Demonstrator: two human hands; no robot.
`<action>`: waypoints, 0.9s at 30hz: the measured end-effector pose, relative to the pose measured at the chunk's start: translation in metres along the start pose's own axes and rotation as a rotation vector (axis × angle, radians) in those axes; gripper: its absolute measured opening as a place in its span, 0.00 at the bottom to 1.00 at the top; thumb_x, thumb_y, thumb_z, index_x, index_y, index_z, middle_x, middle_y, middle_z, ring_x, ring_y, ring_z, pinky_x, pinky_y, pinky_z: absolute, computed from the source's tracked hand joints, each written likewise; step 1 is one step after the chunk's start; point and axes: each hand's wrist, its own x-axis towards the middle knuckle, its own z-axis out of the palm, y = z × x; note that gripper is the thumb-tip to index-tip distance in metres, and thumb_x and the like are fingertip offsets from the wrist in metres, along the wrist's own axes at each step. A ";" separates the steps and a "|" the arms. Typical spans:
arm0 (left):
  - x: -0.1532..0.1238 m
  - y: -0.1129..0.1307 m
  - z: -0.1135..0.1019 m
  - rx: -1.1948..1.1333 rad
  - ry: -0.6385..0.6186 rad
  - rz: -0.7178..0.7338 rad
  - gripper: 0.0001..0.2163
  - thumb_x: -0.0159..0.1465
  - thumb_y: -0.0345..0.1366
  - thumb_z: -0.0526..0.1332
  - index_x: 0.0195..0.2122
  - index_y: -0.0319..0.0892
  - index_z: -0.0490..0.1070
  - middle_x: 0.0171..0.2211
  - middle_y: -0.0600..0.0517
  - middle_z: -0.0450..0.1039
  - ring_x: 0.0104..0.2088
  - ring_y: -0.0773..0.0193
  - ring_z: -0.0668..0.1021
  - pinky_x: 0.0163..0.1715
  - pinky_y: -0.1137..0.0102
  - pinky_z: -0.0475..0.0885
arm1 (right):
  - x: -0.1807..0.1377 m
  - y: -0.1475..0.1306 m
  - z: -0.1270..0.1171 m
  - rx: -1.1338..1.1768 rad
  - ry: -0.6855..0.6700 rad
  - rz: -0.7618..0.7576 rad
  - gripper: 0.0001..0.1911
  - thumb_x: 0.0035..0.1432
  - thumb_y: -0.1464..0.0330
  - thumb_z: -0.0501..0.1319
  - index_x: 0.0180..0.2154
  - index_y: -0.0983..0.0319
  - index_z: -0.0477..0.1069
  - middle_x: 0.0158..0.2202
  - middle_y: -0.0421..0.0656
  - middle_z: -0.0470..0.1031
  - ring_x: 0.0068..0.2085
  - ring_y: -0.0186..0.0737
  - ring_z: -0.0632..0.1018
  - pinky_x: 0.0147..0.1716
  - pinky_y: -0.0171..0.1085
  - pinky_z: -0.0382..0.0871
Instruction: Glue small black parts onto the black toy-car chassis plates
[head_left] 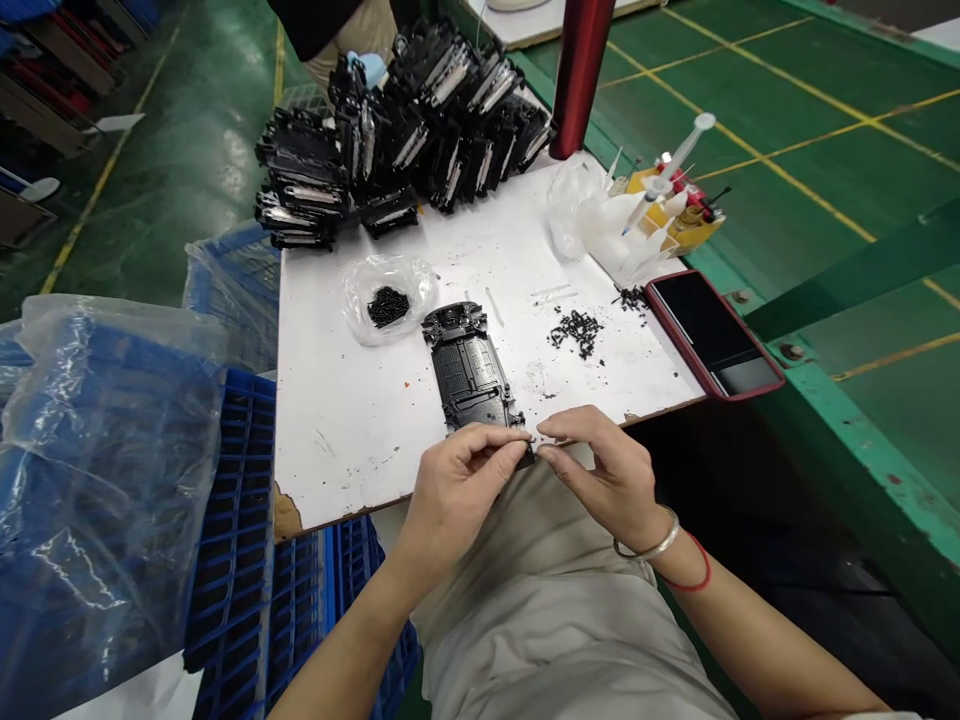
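Note:
A black plastic chassis part (469, 368) lies lengthwise on the white table (352, 420), its near end at the table's front edge. My left hand (459, 488) is pinched at that near end, fingers closed on a small thin piece I cannot make out. My right hand (600, 462) is pinched too, fingertips almost meeting the left hand's at the same spot. A silver bangle and a red string sit on my right wrist. Loose black screws (576, 328) lie right of the part.
A clear bag of black screws (388, 303) lies left of the part. Stacked black parts (397, 140) fill the table's far end. A phone in a red case (711, 333) overhangs the right edge. Syringes and white bottles (645, 215) stand behind it. Blue crates (232, 500) sit left; another person stands beyond the table.

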 end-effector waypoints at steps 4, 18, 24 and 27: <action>0.004 -0.002 -0.015 0.345 0.096 0.285 0.05 0.63 0.32 0.62 0.37 0.43 0.78 0.33 0.54 0.78 0.32 0.71 0.77 0.32 0.77 0.72 | -0.008 0.002 0.004 -0.131 -0.008 0.141 0.11 0.60 0.73 0.62 0.45 0.60 0.68 0.36 0.42 0.73 0.35 0.36 0.75 0.34 0.36 0.74; 0.028 -0.012 -0.025 0.820 -0.059 0.698 0.07 0.65 0.26 0.58 0.42 0.39 0.71 0.37 0.50 0.75 0.38 0.68 0.77 0.39 0.74 0.74 | -0.019 -0.010 0.022 -0.310 -0.165 0.107 0.10 0.63 0.65 0.61 0.43 0.63 0.69 0.36 0.46 0.73 0.36 0.41 0.72 0.34 0.41 0.69; 0.029 -0.016 -0.024 0.822 -0.079 0.641 0.06 0.66 0.26 0.56 0.41 0.39 0.71 0.36 0.50 0.74 0.37 0.68 0.77 0.38 0.73 0.74 | -0.021 -0.012 0.035 -0.350 -0.141 0.120 0.06 0.63 0.69 0.59 0.42 0.61 0.71 0.34 0.44 0.73 0.35 0.40 0.71 0.33 0.41 0.67; 0.029 -0.016 -0.024 0.823 -0.079 0.642 0.06 0.66 0.27 0.56 0.41 0.40 0.71 0.36 0.50 0.74 0.37 0.67 0.77 0.38 0.73 0.75 | -0.021 -0.012 0.034 -0.285 -0.104 0.132 0.06 0.63 0.72 0.58 0.41 0.62 0.72 0.36 0.45 0.73 0.37 0.40 0.73 0.36 0.41 0.71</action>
